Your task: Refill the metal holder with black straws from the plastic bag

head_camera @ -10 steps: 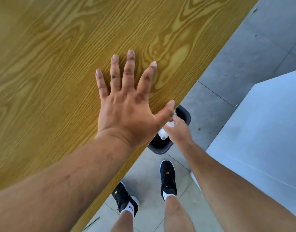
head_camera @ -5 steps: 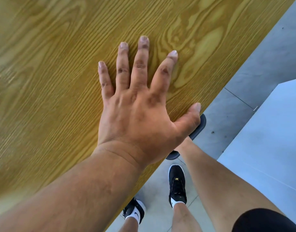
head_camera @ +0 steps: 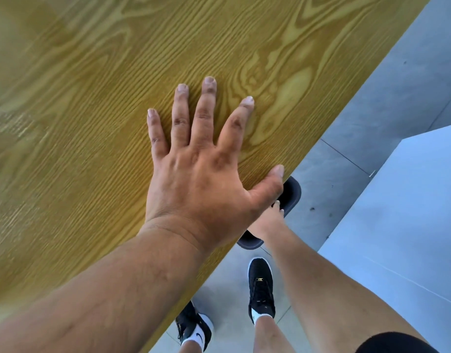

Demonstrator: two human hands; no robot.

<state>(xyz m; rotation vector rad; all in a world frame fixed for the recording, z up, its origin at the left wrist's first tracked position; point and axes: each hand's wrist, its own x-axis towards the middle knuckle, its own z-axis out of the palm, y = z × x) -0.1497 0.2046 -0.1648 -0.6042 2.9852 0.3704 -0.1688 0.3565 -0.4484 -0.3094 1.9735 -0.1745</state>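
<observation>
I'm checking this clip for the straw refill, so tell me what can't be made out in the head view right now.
- Right hand: mostly behind the left hand and the table edge; whether it holds anything cannot be told.
- Bin: only its dark rim shows; its contents are hidden by both hands and the table.
- Straws, bag, metal holder: none in view.
- Left shoe: partly under the table edge.
- Table's far left: blurred.

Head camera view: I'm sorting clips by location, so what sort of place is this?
Probably an indoor cafe or canteen, though that is uncertain: a wood-grain table, a grey tiled floor, and a dark bin below the table edge.
</observation>
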